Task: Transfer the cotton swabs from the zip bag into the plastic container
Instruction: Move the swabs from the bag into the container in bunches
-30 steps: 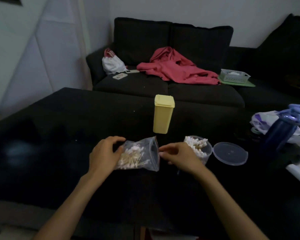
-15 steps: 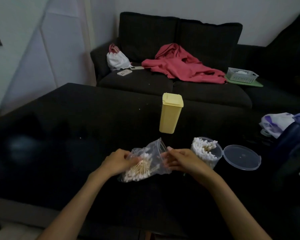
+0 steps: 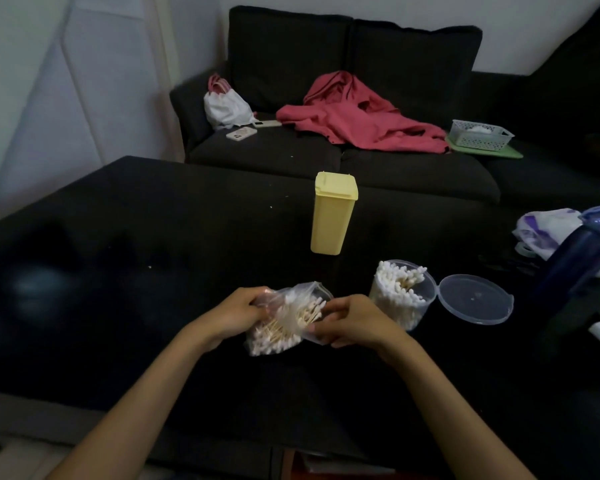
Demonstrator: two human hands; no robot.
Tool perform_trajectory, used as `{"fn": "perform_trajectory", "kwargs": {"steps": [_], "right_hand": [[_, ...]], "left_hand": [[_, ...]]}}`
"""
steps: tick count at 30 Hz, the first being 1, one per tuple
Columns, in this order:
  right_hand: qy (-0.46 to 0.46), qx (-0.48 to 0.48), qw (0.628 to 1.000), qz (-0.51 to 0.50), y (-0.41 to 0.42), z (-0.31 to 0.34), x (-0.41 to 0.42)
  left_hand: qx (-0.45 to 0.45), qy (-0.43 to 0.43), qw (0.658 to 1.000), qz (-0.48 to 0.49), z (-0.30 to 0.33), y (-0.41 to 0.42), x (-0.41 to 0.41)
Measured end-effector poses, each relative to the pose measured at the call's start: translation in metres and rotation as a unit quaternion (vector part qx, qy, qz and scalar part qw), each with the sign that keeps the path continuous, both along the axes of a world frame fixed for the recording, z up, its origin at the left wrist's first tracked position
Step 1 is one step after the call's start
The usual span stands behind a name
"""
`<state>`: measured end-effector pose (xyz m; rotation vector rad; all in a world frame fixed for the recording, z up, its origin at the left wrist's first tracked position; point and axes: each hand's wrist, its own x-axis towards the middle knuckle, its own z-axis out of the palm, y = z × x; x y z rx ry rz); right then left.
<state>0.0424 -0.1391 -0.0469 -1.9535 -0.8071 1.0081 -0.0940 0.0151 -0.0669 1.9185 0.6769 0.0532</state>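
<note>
So both hands are on the zip bag [image 3: 284, 320] here, which sits over the near middle of the black table [image 3: 153, 237]. The left hand [image 3: 238, 311] has its fingers curled round the bag's left side, gripping the plastic, and the right hand [image 3: 349, 322] pinches the bag's right edge near the mouth. The swabs [image 3: 281, 332] inside are bunched up, white tips down toward the lower left and wooden sticks pointing up toward the opening, and a few tips poke near the mouth. Can't tell if the bag rests on the table or is lifted a bit. Just right of the right hand stands the clear container [image 3: 400, 294], upright, open and already packed with swabs that stick up past its rim. Its lid [image 3: 475, 303] lies flat beside it on the right, looks like it's touching the rim. Behind the bag there's a tall yellow box [image 3: 333, 213] with its lid closed. A blue bottle [image 3: 579, 254] is at the far right edge of the table, and a red cloth [image 3: 357, 116] is draped over the sofa [image 3: 326, 64] in the back.
</note>
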Motion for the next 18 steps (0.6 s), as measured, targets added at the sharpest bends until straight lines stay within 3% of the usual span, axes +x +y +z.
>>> {"fn": "perform_trajectory", "kwargs": {"steps": [5, 11, 18], "right_hand": [[0.025, 0.042, 0.998, -0.037, 0.001, 0.003, -0.004], [-0.040, 0.076, 0.991, -0.103, -0.001, 0.001, -0.005], [-0.033, 0.058, 0.991, -0.117, 0.000, 0.003, -0.005]], "left_hand": [[-0.012, -0.001, 1.000, -0.019, 0.004, -0.003, 0.000], [-0.076, -0.002, 0.997, 0.009, 0.009, -0.008, 0.008], [-0.007, -0.042, 0.999, -0.009, 0.005, -0.018, 0.011]]}}
